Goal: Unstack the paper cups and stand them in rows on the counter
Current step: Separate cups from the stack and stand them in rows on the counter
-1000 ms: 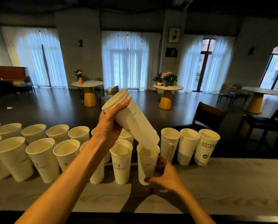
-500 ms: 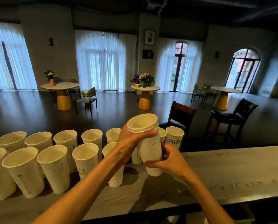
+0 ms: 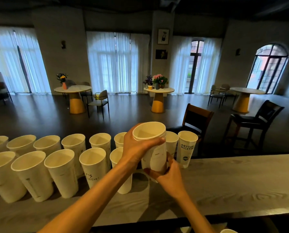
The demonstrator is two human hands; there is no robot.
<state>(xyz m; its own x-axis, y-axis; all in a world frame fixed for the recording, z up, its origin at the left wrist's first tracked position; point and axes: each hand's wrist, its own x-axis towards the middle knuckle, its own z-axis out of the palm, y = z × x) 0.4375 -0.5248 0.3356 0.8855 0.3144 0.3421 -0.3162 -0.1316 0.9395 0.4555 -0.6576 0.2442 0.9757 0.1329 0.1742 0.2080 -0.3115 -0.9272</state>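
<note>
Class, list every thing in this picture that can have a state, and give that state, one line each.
Stack of cups: nested, held above the counter.
Left hand: grips the stack near its rim.
Right hand: grips the stack's bottom cup.
Standing cups: upright, mouths open, in two rows.
Printed cup: upright, at the back row's right end.
Counter: bare on the right.

dim hall, curtained windows [image 3: 114, 61], round tables [image 3: 159, 90].

Two bare forearms come into view from the near edge, with no sleeve on either as far as the frame reaches. The left hand [image 3: 137, 148] and the right hand [image 3: 168, 174] wear no glove, ring, watch or band. The arms are slim, the wrists narrow, the fingers long.
</note>
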